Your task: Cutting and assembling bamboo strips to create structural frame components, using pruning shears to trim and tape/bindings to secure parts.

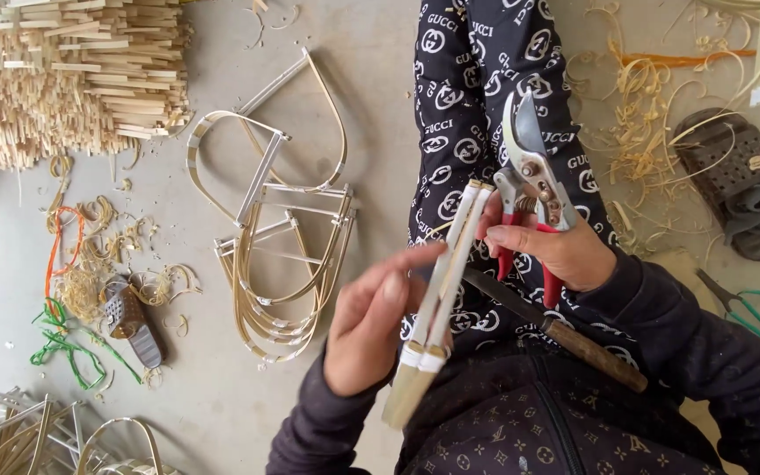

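My left hand [369,324] grips a bundle of flat bamboo strips [446,281], bound with white tape near its lower end, and holds it tilted over my lap. My right hand [556,251] holds red-handled pruning shears [529,171] with the blades pointing up, and its fingertips touch the upper end of the strips. A dark tool with a wooden handle [573,339] lies across my patterned trousers under both hands.
Bent bamboo frames [279,255] lie stacked on the concrete floor to the left. A pile of cut bamboo sticks [72,70] fills the top left. Shavings, orange and green cord, a sandalled foot [745,189] and green-handled scissors [749,308] lie around.
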